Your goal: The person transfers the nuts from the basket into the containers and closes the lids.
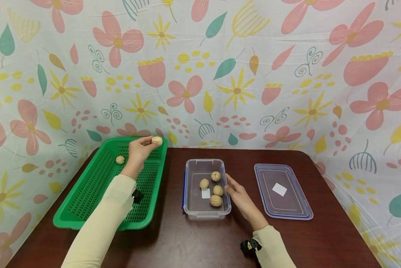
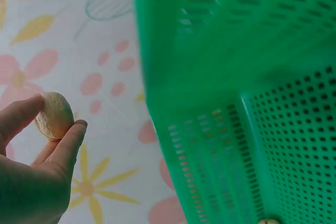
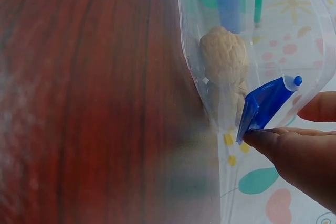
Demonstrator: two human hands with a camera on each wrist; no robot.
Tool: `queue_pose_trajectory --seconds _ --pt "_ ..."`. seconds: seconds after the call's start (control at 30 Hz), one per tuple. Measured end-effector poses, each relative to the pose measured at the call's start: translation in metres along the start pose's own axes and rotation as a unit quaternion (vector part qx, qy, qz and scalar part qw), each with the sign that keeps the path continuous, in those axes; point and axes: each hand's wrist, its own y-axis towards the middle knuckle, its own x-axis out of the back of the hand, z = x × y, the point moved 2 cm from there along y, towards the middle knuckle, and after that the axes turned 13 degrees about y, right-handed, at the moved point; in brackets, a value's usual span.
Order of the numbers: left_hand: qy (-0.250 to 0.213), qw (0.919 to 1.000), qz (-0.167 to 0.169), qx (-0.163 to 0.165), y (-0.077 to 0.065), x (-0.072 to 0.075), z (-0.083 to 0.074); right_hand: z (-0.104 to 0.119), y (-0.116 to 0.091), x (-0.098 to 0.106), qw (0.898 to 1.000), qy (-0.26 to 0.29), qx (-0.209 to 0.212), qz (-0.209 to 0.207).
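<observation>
My left hand [image 1: 139, 152] pinches a walnut [image 1: 157, 140] between thumb and fingertips over the far end of the green basket [image 1: 150, 208]. The left wrist view shows the same walnut [image 2: 54, 116] beside the basket's green wall [image 2: 173, 77]. Another walnut [image 1: 120, 159] lies inside the basket. At the right side of a clear plastic box [image 1: 193, 214], my right hand [image 1: 242, 199] rests with fairly straight fingers. Its fingertips touch the blue latch flap [image 3: 268, 103] in the right wrist view. Several walnuts [image 1: 215, 201] sit in the box, mostly along its right side.
A clear lid [image 1: 284, 191] with a bluish edge and a white label lies flat to the right of the box. All stand on a dark brown table [image 1: 200, 245]. Behind it hangs a flower-patterned cloth [image 1: 200, 74].
</observation>
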Motion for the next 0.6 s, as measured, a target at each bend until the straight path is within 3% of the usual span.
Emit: queue_pose_trajectory --seconds 0.6 --pt "-0.025 0.9989 0.032 -0.022 -0.025 -0.031 -0.021 -0.002 0.001 0.001 1.000 -0.002 0.001 0.000"
